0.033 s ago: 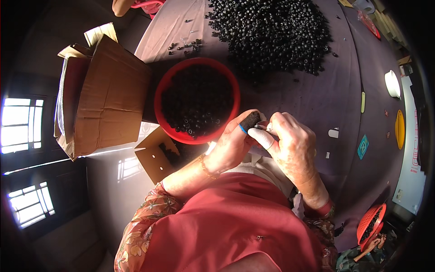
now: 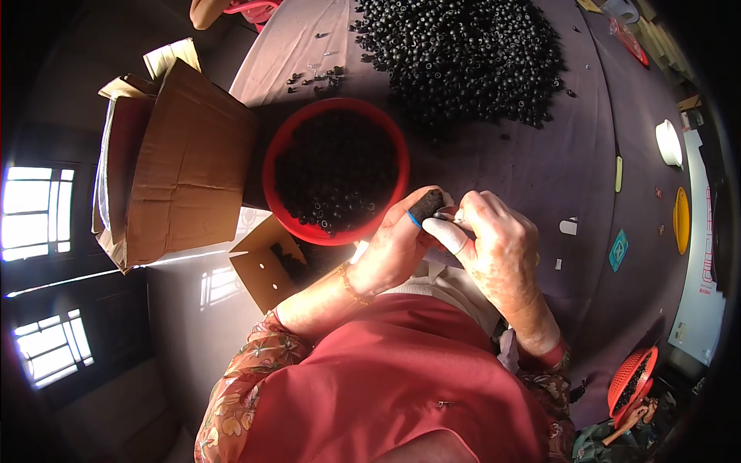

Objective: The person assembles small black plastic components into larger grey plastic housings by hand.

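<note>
My two hands meet just in front of my body, to the right of a red basin (image 2: 268,181) filled with small black round parts. A dark, rough cover (image 2: 425,206) with a blue band sits on the thumb of my left hand (image 2: 392,245). The fingers of that hand are closed, and what they grip is mostly hidden. My right hand (image 2: 500,243), its thumb in a white finger cover (image 2: 446,235), pinches at a small shiny piece (image 2: 443,217) against the left thumb. Too little of this piece shows to tell its kind.
A large heap of black round parts (image 2: 463,62) covers the far table, with a few strays around it. At left stand a cardboard box (image 2: 185,174) and a smaller open carton (image 2: 261,262). A red basket (image 2: 631,378) and a yellow dish (image 2: 681,220) are at right.
</note>
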Motion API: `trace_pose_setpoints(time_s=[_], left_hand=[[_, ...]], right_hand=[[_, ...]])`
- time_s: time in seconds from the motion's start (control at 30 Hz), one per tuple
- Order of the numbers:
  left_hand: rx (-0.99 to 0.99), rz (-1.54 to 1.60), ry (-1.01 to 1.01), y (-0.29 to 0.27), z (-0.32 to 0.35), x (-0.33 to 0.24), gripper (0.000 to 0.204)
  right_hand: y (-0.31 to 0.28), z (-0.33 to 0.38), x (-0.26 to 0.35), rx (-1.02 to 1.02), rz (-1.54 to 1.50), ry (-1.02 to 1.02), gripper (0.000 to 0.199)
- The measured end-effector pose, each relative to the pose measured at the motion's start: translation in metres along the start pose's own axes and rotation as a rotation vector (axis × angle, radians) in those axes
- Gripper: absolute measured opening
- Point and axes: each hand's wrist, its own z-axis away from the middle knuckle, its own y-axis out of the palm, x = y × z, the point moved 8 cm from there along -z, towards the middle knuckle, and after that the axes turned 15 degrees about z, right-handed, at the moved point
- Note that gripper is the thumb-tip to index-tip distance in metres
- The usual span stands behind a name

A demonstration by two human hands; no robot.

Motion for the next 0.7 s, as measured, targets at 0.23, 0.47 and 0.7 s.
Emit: trace_pose_setpoints(time_s=[0.23,0.47,0.7], left_hand=[[0.024,0.013,-0.037,-0.002,0.001,0.004,0.022],[0.052,0.024,-0.033,0.02,0.004,-0.001,0.025],[0.177,0.247,-0.145,0.031,0.001,0.005,0.025]], right_hand=[[0.003,0.003,0.002,0.006,0.042,-0.021,0.037],[-0.008,0.005,-0.003,-0.063,-0.056,-0.065,0.034],[-0.002,0.007,-0.02,0.096,-0.651,0.271,0.022]])
